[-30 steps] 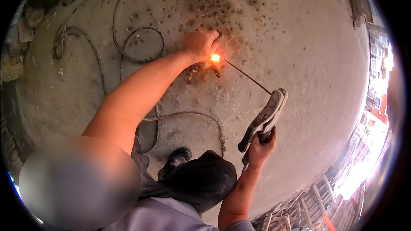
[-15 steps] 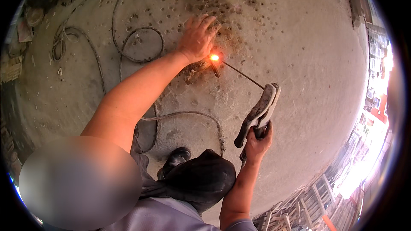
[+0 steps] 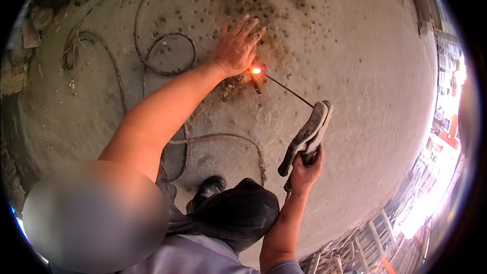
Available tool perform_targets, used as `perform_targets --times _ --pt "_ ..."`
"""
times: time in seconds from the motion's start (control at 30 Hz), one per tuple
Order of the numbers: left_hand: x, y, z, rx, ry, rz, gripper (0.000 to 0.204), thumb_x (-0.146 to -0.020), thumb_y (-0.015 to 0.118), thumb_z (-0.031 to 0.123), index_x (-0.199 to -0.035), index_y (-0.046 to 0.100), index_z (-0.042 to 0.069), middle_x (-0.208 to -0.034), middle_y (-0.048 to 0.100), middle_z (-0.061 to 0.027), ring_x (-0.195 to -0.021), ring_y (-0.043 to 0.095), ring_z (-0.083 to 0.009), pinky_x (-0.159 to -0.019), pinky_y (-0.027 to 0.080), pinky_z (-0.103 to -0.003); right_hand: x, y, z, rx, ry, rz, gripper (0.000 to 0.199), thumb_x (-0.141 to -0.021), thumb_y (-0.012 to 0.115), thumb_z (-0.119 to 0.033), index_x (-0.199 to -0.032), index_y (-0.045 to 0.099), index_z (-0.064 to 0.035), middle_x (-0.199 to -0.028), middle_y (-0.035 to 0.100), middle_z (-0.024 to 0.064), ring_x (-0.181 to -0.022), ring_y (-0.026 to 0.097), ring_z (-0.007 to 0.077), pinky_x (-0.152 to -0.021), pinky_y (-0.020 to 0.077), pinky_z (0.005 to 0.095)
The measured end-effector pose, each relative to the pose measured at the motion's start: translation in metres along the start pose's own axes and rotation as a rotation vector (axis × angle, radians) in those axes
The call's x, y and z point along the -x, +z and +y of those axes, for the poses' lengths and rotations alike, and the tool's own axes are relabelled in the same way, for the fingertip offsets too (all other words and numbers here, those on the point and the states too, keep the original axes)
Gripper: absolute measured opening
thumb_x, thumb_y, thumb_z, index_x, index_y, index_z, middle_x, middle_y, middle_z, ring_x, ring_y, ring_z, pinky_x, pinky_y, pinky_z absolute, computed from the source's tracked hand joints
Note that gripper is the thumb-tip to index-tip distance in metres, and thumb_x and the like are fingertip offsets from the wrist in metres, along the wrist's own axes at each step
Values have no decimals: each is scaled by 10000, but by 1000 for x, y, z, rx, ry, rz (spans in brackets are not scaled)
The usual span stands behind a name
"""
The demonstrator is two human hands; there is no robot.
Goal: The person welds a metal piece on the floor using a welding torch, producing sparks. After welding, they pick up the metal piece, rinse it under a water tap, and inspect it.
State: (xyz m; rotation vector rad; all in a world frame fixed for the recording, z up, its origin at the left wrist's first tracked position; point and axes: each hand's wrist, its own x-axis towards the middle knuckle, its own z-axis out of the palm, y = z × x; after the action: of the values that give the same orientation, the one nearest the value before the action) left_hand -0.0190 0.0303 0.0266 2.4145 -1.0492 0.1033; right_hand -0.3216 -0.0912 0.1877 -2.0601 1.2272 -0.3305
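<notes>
Most of the view is taken up by a grey concrete floor [image 3: 370,96], which is pitted with small holes and stained dark toward the top. At the lower right, its edge is lined by a pile of wooden pieces [image 3: 365,248]. A dark cable [image 3: 263,161] is laid across the floor, curled into a loop farther up. At the lower middle, a knee [image 3: 241,210] is covered in dark clothing, and a black shoe [image 3: 213,186] is partly hidden by it. An electrode holder [image 3: 309,131] is held right of the middle, its handle gripped by the right hand [image 3: 307,170] with the fingers wrapped around. The left hand [image 3: 237,45] is stretched out with fingers spread wide and nothing seen held; whether the floor is touched by it cannot be told. A thin rod [image 3: 288,90] is clamped in the holder's head and pointed toward a small metal bar [image 3: 257,86] on the floor. At the bar's upper end, by the rod's tip, a glowing spot [image 3: 256,70] is seen just beside the left hand.
</notes>
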Motion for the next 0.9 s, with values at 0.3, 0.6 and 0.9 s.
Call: perform_targets --times 0.3,0.6,0.9 --pt "-2 2 -1 11 5 20 601 -952 553 320 -1517 411 175 -1569 369 -95 -1491 251 -294 -1177 155 -628 0 -2 1 22 -25 0 644 -794 728 -26 -1360 463 131 -826 665 75 -735 609 115 -704 515 260" --pt "0 4 2 68 9 0 555 -971 519 325 -1499 441 174 -1563 385 -93 -1485 269 -283 -1180 147 -622 -1 -2 0 3 15 -21 641 -798 735 -41 -1357 470 123 -922 691 118 -793 639 139 -735 526 278" --pt "0 9 0 111 47 3 514 -986 485 269 -1476 463 116 -1532 422 -123 -1465 305 -314 -1170 176 -635 -2 0 -7 67 -4 -5 634 -796 747 -60 -1348 488 115 -872 702 110 -766 648 135 -722 532 280"
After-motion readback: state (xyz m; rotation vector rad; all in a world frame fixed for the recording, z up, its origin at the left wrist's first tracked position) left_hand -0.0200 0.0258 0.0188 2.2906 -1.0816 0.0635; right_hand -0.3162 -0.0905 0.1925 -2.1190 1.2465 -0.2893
